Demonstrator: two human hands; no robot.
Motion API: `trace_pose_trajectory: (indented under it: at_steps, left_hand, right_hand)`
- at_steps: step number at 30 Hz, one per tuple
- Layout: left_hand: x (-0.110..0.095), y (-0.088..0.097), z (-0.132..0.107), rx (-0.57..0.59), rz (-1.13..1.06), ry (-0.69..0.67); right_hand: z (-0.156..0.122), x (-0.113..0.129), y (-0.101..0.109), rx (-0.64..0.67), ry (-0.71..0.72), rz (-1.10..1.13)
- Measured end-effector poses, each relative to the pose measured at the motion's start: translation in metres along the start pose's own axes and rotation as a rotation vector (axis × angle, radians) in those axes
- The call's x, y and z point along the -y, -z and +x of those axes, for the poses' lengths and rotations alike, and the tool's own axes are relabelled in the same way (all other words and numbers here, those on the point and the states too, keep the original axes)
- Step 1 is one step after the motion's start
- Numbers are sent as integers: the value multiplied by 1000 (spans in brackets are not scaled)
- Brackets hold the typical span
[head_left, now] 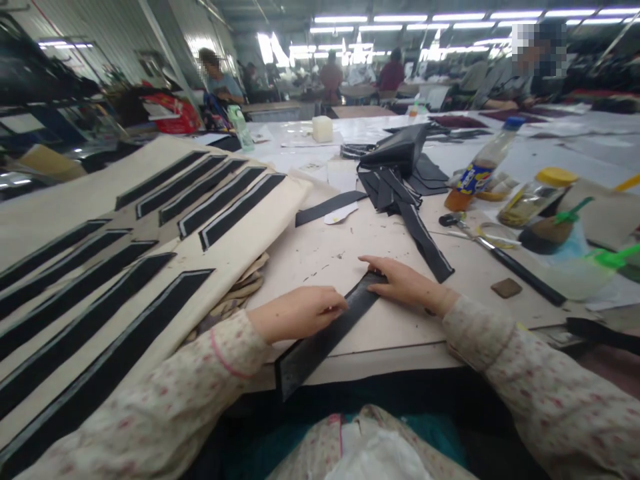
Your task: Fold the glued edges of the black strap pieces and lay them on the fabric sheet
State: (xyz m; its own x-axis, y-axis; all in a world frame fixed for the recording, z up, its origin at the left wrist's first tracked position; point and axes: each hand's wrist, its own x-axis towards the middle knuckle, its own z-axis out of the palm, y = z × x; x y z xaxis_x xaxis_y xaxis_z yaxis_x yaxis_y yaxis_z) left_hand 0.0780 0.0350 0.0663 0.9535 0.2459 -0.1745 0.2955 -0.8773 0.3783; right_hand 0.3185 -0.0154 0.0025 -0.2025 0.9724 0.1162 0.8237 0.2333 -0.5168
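- The pale worktable (340, 253) filled the view, marked and scuffed, with other people seated at tables far behind
- A large cream sheet (235, 247) covered the table's left side, and rows of long black bands (100, 320) lay on it side by side
- A loose heap of black strips (395, 173) sat at the middle of the table, well beyond the hands, with one strip trailing toward the right hand
- The black strip (320, 343) lay slantwise at the near edge of the table, between the two hands, its lower end reaching past the edge toward the person
- The left hand (297, 312) was curled with its fingertips at the strip's left edge; whether it pinched the strip or only pressed it could not be told
- The right hand (406, 283) lay flat and released, fingers spread on the strip's upper end
- A blue-capped bottle (480, 175) and a yellow-lidded jar (535, 195) stood to the right, well apart from the hands
- A long dark tool (520, 272) lay on the table near them
- A small brown patch (506, 288) lay just beside the tool, right of the right hand
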Motion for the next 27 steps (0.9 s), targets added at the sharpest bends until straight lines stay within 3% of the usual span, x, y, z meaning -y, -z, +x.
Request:
trace_pose_trajectory:
  at_steps: [4, 8, 13, 19, 23, 27]
  left_hand:
    - [4, -26, 44, -239, 237, -5]
    - [8, -46, 63, -316, 309, 54]
    - [7, -48, 69, -321, 339, 72]
    - [5, -41, 81, -329, 315, 140]
    - [12, -37, 87, -381, 238, 109]
    - [23, -30, 98, -249, 153, 9]
  right_hand:
    - [7, 6, -4, -30, -14, 14]
    - [2, -1, 3, -19, -101, 19]
    - [-8, -13, 17, 57, -146, 52]
    - [-9, -11, 15, 20, -205, 22]
    - [-10, -9, 11, -30, -229, 19]
    - [-13, -9, 7, -80, -221, 23]
